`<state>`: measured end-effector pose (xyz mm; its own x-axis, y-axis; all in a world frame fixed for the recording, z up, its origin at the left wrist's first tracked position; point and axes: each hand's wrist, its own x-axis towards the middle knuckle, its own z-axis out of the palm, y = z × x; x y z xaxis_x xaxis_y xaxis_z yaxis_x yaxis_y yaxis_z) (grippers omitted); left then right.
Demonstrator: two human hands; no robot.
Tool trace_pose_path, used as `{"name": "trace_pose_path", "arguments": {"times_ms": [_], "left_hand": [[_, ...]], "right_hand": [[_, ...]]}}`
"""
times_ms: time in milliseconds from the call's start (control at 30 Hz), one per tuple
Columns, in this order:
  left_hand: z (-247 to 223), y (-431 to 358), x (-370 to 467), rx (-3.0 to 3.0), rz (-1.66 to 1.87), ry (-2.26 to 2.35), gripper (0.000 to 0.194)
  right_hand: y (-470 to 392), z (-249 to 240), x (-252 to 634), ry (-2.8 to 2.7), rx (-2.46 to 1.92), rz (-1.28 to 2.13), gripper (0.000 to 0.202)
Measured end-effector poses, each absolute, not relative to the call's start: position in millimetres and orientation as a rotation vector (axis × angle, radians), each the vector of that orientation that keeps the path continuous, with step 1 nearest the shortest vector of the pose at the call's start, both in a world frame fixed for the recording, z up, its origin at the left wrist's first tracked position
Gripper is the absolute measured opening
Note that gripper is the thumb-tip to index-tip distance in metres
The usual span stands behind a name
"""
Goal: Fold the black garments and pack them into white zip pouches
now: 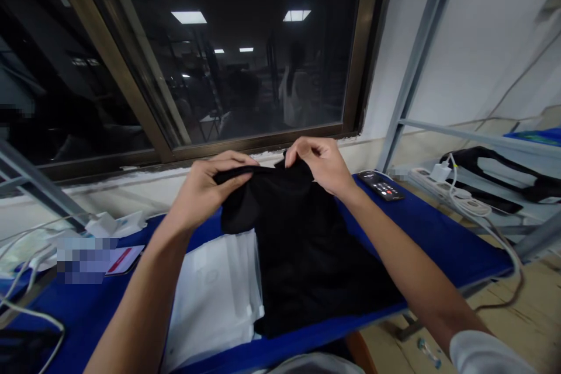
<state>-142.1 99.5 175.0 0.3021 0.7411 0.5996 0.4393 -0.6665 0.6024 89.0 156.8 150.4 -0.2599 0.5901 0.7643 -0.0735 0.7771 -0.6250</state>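
A black garment (pixel 307 251) hangs between my hands, its lower part spread over the blue tabletop; its exact kind does not show. My left hand (pixel 208 187) pinches the upper edge, thumb in front and fingers behind. At the other end of that edge, my right hand (pixel 322 165) grips the cloth with bent fingers. Beneath my left forearm lies a stack of translucent zip bags (pixel 214 292), partly covered by the garment.
The blue table (pixel 442 239) stands against a dark window (pixel 263 70). A black phone (pixel 380 185) lies at the back right, another phone (pixel 125 260) at the left. Chargers and cables (pixel 105 223) crowd the left. A power strip (pixel 464 196) and metal frame posts (pixel 414 64) stand right.
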Motion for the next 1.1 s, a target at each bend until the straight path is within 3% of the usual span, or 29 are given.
{"name": "trace_pose_path", "arguments": {"times_ms": [100,200,467,633,733,900,1000,1100], "left_hand": [[178.6,98.2,-154.4,1.819,1.548,1.04,0.021],[179.9,96.0,-161.1,1.578,1.722,0.971,0.025],[196.9,72.1,-152.1,1.184,1.935,0.737,0.014],[162.8,125.9,-165.2,1.144,1.649,0.973,0.037],[158.7,162.5,-171.7,1.271,1.546,1.054,0.036],[222.4,167.7,-162.7,1.558,1.6,0.766,0.027],[235.9,144.6,-160.3,1.706,1.602,0.725,0.018],[192.7,109.0,-165.7,1.864,1.258,0.924,0.013]], "right_hand": [[149.5,159.1,101.8,-2.129,-0.4,0.76,0.054],[142.2,167.2,116.1,-2.262,-0.471,0.618,0.053],[154.3,177.0,160.3,-1.579,-0.386,0.698,0.036],[212.0,155.1,161.5,-1.527,-0.697,1.035,0.042],[232.7,148.0,149.7,-1.293,-0.702,0.779,0.044],[216.6,165.1,159.1,-1.15,-0.446,0.269,0.032],[187.8,173.0,194.7,-1.339,-0.463,0.273,0.026],[154.2,165.2,236.6,-1.792,-0.693,0.4,0.021]]}}
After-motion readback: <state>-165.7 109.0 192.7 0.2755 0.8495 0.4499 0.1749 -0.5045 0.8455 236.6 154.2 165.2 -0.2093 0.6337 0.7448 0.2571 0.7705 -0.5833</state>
